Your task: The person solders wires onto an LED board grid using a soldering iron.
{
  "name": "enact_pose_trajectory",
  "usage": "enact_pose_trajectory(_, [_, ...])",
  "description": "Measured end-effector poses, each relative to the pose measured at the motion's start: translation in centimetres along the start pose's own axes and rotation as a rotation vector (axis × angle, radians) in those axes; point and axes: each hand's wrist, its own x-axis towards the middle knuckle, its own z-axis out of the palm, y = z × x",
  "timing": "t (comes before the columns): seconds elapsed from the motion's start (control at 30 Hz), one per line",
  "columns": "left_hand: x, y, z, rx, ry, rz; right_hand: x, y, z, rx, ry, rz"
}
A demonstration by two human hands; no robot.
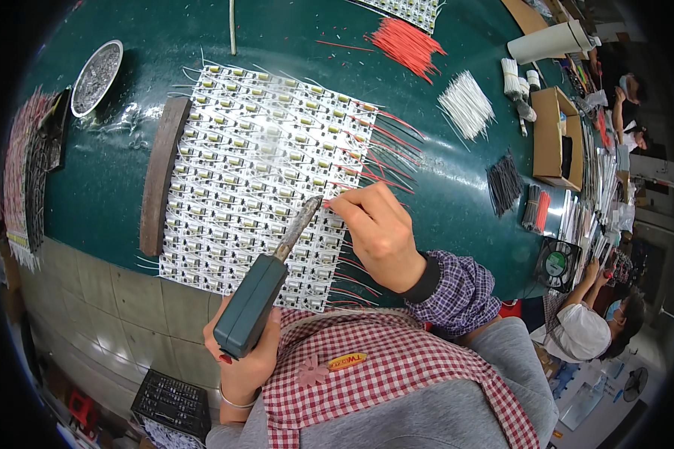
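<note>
A panel of many small white circuit boards [258,161] with yellowish components lies on the green table. My left hand [256,368] grips the dark green handle of a soldering iron [254,303]. Its metal tip slants up to the right and reaches the panel's right part, close to my right fingertips. My right hand [382,236] is closed in a pinch at that spot, with a bit of red wire showing at the fingertips; most of it is hidden. Red and white wires [393,127] stick out along the panel's right edge.
A brown bar [165,176] lies along the panel's left side. A bowl of scraps [97,78] stands at far left. Bundles of red wires [408,46], white wires [466,106] and black wires [505,185] lie on the table [314,63]. Beyond are a cardboard box [556,142], a small fan [556,263] and co-workers.
</note>
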Motion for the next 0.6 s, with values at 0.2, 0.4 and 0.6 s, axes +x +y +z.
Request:
enact_pose_trajectory(0.2, [0.04,-0.27,0.22,0.009,-0.008,0.032,-0.01,-0.09,-0.01,-0.014,0.003,0.004])
enact_pose_trajectory(0.4, [0.18,0.01,0.41,0.049,-0.002,0.065,-0.06,-0.03,0.05,-0.023,-0.003,0.004])
enact_pose_trajectory(0.6, [-0.02,-0.22,0.41,0.028,0.006,0.049,-0.11,0.02,-0.24,-0.038,-0.056,-0.014])
